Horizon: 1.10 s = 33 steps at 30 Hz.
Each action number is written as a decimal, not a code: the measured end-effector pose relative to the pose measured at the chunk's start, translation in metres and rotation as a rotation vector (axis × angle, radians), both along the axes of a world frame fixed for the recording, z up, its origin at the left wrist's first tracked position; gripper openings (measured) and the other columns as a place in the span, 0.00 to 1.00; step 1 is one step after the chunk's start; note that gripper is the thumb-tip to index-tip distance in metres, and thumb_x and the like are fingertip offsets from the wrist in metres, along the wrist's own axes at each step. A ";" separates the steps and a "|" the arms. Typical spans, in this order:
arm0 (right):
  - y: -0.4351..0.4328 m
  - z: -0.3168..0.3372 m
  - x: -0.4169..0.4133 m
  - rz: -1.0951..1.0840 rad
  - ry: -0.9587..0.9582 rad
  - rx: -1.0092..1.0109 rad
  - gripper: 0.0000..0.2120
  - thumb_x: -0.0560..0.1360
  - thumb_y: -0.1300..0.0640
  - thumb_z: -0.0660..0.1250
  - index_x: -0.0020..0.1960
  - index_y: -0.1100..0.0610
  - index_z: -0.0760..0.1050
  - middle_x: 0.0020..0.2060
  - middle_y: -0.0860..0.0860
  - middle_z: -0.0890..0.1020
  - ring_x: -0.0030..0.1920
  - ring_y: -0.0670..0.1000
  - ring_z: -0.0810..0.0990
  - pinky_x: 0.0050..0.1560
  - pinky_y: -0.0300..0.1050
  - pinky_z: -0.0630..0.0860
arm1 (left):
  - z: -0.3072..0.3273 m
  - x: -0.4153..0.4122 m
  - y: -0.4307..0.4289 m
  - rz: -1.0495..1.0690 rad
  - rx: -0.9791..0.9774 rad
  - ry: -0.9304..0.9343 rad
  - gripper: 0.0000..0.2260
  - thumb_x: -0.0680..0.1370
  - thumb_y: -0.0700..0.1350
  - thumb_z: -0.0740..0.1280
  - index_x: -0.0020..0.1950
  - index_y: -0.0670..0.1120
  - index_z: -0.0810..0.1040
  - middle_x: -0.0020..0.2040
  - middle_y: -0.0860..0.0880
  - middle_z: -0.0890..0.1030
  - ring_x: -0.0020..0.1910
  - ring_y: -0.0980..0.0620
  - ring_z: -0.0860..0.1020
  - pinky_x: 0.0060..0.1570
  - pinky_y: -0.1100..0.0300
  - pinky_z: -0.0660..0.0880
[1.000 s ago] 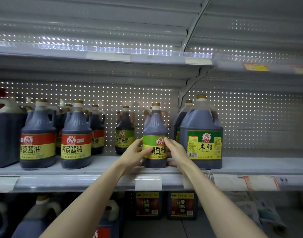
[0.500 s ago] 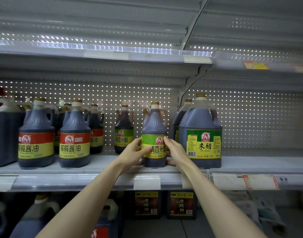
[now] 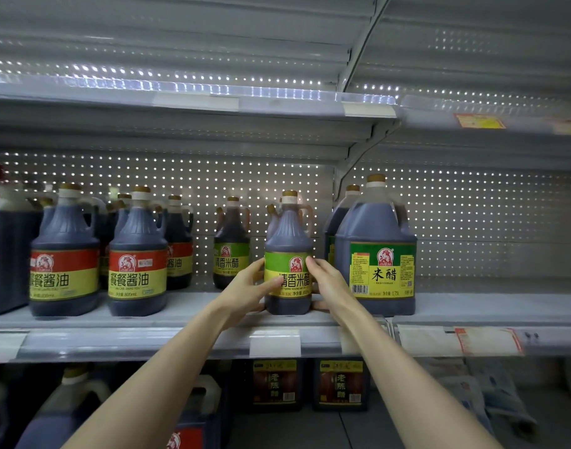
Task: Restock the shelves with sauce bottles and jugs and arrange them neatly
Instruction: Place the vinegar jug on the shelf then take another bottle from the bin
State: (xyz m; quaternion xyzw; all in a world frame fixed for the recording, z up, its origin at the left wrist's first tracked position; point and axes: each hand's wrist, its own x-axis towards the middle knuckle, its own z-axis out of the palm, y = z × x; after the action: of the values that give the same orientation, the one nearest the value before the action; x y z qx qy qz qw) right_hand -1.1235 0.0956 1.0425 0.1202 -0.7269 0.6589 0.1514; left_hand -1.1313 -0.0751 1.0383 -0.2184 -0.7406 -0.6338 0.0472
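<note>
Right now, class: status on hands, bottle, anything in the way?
Left hand and right hand grip green-label bottle. Bottle upright on shelf. Big jug close beside right hand.

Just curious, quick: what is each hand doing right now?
Left hand: holds the green-label bottle.
Right hand: holds the same bottle.

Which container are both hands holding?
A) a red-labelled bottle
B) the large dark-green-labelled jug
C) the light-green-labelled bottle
C: the left hand and the right hand grip the sides of the light-green-labelled bottle, which stands on the shelf.
</note>
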 end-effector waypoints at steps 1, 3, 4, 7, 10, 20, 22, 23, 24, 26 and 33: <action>0.000 0.000 0.000 0.006 -0.004 -0.002 0.12 0.82 0.47 0.56 0.60 0.50 0.72 0.50 0.46 0.79 0.49 0.42 0.76 0.44 0.41 0.75 | 0.000 0.000 0.000 0.010 0.001 0.002 0.22 0.79 0.44 0.66 0.71 0.51 0.65 0.64 0.47 0.75 0.63 0.48 0.74 0.52 0.51 0.72; -0.001 0.000 0.000 0.021 -0.017 -0.010 0.12 0.82 0.47 0.56 0.61 0.50 0.72 0.51 0.45 0.79 0.49 0.42 0.76 0.46 0.43 0.76 | -0.001 -0.001 0.000 0.025 0.005 0.004 0.24 0.78 0.45 0.67 0.72 0.50 0.64 0.64 0.46 0.75 0.62 0.48 0.75 0.53 0.50 0.72; -0.002 0.000 0.000 0.029 -0.022 -0.015 0.13 0.82 0.47 0.56 0.62 0.50 0.72 0.51 0.44 0.78 0.49 0.42 0.76 0.45 0.42 0.75 | -0.002 -0.002 0.000 0.027 0.007 0.004 0.24 0.78 0.45 0.67 0.72 0.50 0.64 0.64 0.46 0.75 0.62 0.48 0.75 0.53 0.50 0.73; -0.002 0.001 0.001 0.038 -0.028 -0.022 0.14 0.82 0.47 0.56 0.64 0.50 0.72 0.50 0.43 0.78 0.49 0.42 0.76 0.42 0.41 0.75 | -0.002 -0.003 0.000 0.030 0.010 -0.004 0.25 0.77 0.45 0.68 0.72 0.50 0.64 0.63 0.45 0.76 0.62 0.47 0.75 0.54 0.48 0.73; -0.001 0.002 0.001 0.037 -0.027 -0.014 0.15 0.83 0.47 0.55 0.65 0.51 0.71 0.50 0.44 0.78 0.48 0.42 0.76 0.40 0.40 0.74 | -0.002 -0.005 0.000 0.033 0.014 -0.007 0.26 0.77 0.46 0.69 0.72 0.51 0.64 0.63 0.44 0.76 0.62 0.46 0.76 0.59 0.43 0.74; 0.000 0.000 -0.001 0.020 -0.012 0.005 0.14 0.83 0.47 0.55 0.63 0.51 0.71 0.51 0.46 0.78 0.48 0.43 0.76 0.39 0.38 0.73 | 0.000 -0.004 -0.002 0.001 0.010 -0.024 0.27 0.77 0.44 0.68 0.74 0.48 0.63 0.66 0.43 0.75 0.64 0.45 0.74 0.63 0.40 0.71; -0.001 0.000 -0.003 0.012 -0.004 0.001 0.14 0.82 0.47 0.56 0.63 0.52 0.72 0.53 0.47 0.79 0.50 0.44 0.77 0.41 0.39 0.74 | 0.000 -0.002 -0.001 -0.004 0.012 -0.025 0.25 0.78 0.43 0.67 0.73 0.48 0.63 0.65 0.43 0.75 0.63 0.46 0.74 0.62 0.42 0.72; -0.001 0.000 -0.003 0.008 -0.003 -0.001 0.14 0.82 0.47 0.56 0.63 0.52 0.72 0.54 0.48 0.79 0.51 0.46 0.78 0.42 0.39 0.74 | 0.000 -0.001 -0.001 -0.008 0.013 -0.026 0.25 0.78 0.43 0.67 0.73 0.49 0.63 0.65 0.43 0.75 0.63 0.46 0.75 0.61 0.44 0.72; -0.001 -0.001 -0.004 0.006 -0.003 -0.001 0.14 0.82 0.47 0.56 0.63 0.52 0.73 0.54 0.49 0.79 0.52 0.47 0.78 0.43 0.40 0.75 | 0.000 0.000 0.000 -0.012 0.011 -0.028 0.25 0.78 0.43 0.66 0.73 0.49 0.63 0.66 0.43 0.75 0.63 0.46 0.75 0.59 0.45 0.73; 0.000 -0.002 -0.005 0.003 -0.006 -0.001 0.13 0.82 0.47 0.57 0.61 0.51 0.73 0.55 0.50 0.80 0.54 0.49 0.79 0.44 0.42 0.76 | 0.000 0.001 0.000 -0.018 0.004 -0.037 0.25 0.79 0.43 0.66 0.74 0.49 0.62 0.66 0.44 0.74 0.64 0.46 0.74 0.57 0.47 0.72; 0.000 -0.003 -0.007 -0.002 -0.001 -0.005 0.16 0.82 0.47 0.57 0.64 0.52 0.73 0.56 0.50 0.80 0.55 0.51 0.79 0.44 0.42 0.77 | 0.002 0.003 -0.001 -0.015 0.002 -0.053 0.25 0.79 0.43 0.66 0.74 0.49 0.62 0.67 0.44 0.74 0.64 0.46 0.74 0.60 0.45 0.72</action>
State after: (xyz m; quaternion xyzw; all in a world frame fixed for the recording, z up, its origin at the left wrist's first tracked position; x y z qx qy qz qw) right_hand -1.1309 0.0959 1.0393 0.1187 -0.7254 0.6607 0.1522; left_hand -1.1285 -0.0760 1.0398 -0.2069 -0.7392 -0.6406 0.0231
